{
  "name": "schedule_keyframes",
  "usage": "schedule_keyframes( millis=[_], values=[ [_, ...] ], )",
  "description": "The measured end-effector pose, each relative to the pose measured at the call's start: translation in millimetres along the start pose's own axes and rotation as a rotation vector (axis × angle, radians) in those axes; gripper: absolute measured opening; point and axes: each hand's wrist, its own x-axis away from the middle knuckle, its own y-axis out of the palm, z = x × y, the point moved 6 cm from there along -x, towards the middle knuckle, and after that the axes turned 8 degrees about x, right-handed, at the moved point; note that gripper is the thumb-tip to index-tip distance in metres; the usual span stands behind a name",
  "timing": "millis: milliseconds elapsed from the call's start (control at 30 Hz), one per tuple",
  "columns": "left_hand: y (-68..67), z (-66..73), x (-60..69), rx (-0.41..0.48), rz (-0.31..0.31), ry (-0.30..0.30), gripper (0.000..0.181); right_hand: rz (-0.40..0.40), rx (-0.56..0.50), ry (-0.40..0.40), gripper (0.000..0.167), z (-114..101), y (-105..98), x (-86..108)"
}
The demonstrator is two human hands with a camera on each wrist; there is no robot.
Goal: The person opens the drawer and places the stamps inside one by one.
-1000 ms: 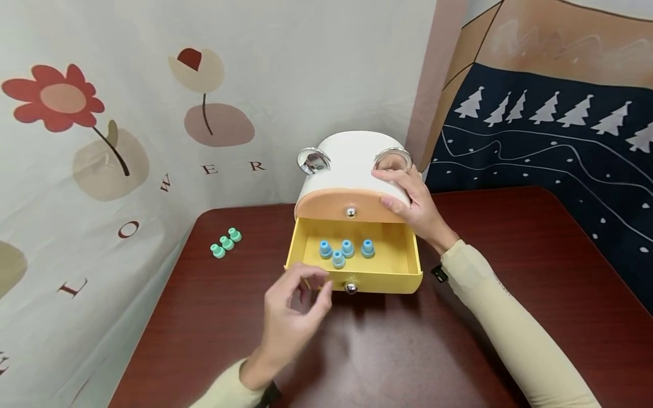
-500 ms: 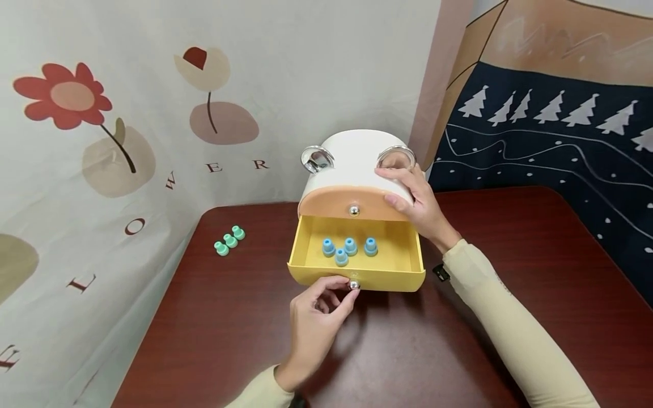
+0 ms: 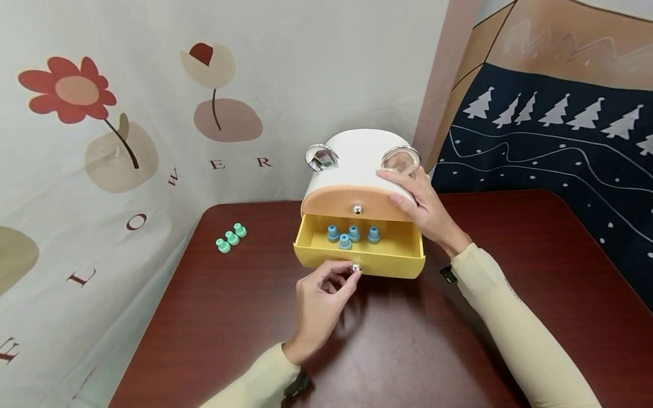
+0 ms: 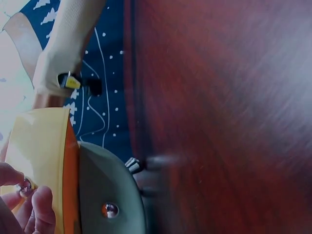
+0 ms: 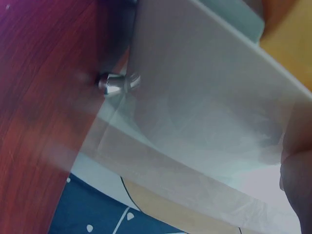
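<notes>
A small white drawer cabinet (image 3: 364,156) with silver ear-like rings stands at the table's back. Its yellow drawer (image 3: 385,264) is pulled part way out and holds several blue stepped pegs (image 3: 345,242). My left hand (image 3: 321,303) pinches that drawer's silver knob (image 3: 356,268) between thumb and fingertips. With my right hand (image 3: 431,212) I hold the cabinet's upper right corner, the thumb near the orange drawer front (image 3: 331,203). Some right fingers are hidden behind the side. A green lower drawer front (image 4: 105,185) shows in the left wrist view.
Three mint-green pegs (image 3: 232,238) form a row at the left of the brown table (image 3: 245,300). Directly behind the cabinet hangs a light cloth (image 3: 306,68) with printed flowers. A dark cloth with trees (image 3: 551,147) hangs at the right.
My left hand has come right onto the knob and pinched it. The yellow drawer, blue pegs inside, has since slid a little way inward. My right hand keeps its place on the cabinet.
</notes>
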Motion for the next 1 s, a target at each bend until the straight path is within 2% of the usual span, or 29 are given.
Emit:
schedule_keyframes(
  millis=[233,367,533,767,1000],
  values=[
    [5.7,-14.9,-26.2,0.037,-0.036,-0.020,0.013,-0.074,-0.012,-0.013,0.055,-5.6,-1.4,4.9],
    [10.4,-23.4,-38.8,0.020,-0.060,-0.032,0.012,-0.088,0.054,-0.006,0.062,-5.7,-1.8,6.0],
    [14.0,-31.1,-49.1,-0.009,-0.077,-0.042,0.011,-0.055,0.144,-0.042,0.074,-2.0,-0.2,8.6],
    [15.7,-38.9,-58.7,-0.056,-0.074,-0.031,0.011,0.013,0.218,-0.099,0.087,2.1,0.3,11.4],
    [13.3,-46.6,-52.4,-0.054,-0.038,-0.078,0.015,0.032,0.234,-0.128,0.094,1.7,0.6,9.3]
  ],
)
